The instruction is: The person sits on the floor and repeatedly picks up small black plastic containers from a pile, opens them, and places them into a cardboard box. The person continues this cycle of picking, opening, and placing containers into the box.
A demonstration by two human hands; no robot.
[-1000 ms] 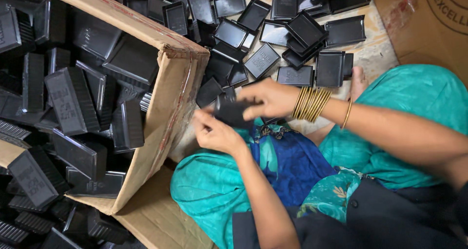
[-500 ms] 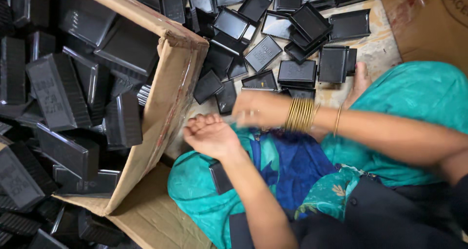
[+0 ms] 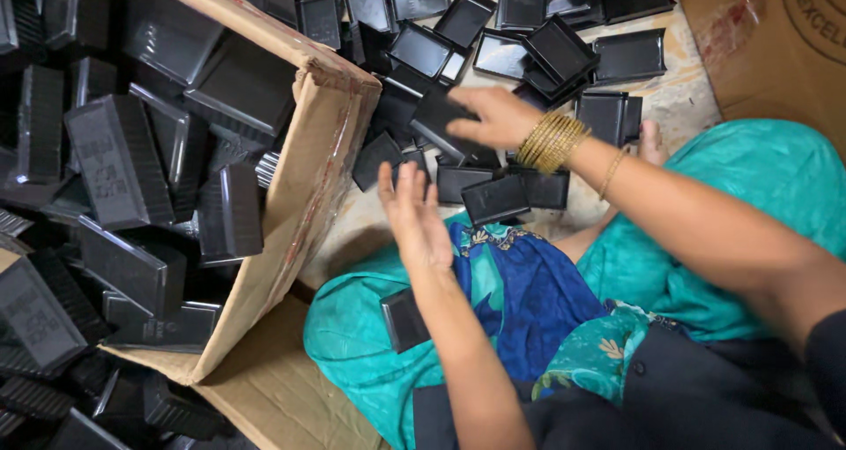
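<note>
Risk first: my right hand (image 3: 493, 115) has one black plastic tray (image 3: 441, 115) pinched by its edge only, fingers closed over the rim, thumb side hidden, so I judge the hold shallow. Tray is glossy and thin-walled; it could slip out or twist and land on the heap of loose trays (image 3: 529, 44) spread over the floor beyond my knees. That heap is unstable (pieces lie tilted and overlapping, some nested), so a dropped tray or a brush from my wrist and its gold bangles (image 3: 551, 140) could shove several out of place.

Left hand (image 3: 414, 216) is open and empty, fingers spread, palm flat, hovering just above my lap and near the lower edge of the heap. One more tray sits on the teal fabric by my left forearm (image 3: 404, 319); a leg shift would likely tip it off.

Cardboard box (image 3: 291, 203) to my left is packed with the same trays, its flap sagging inward. Leaning on it could spill the contents.

Held tray itself: small, rectangular, shallow, raised rim, shiny black, hollow side partly turned away. No damage that I can make out; fingers hide part of it.
</note>
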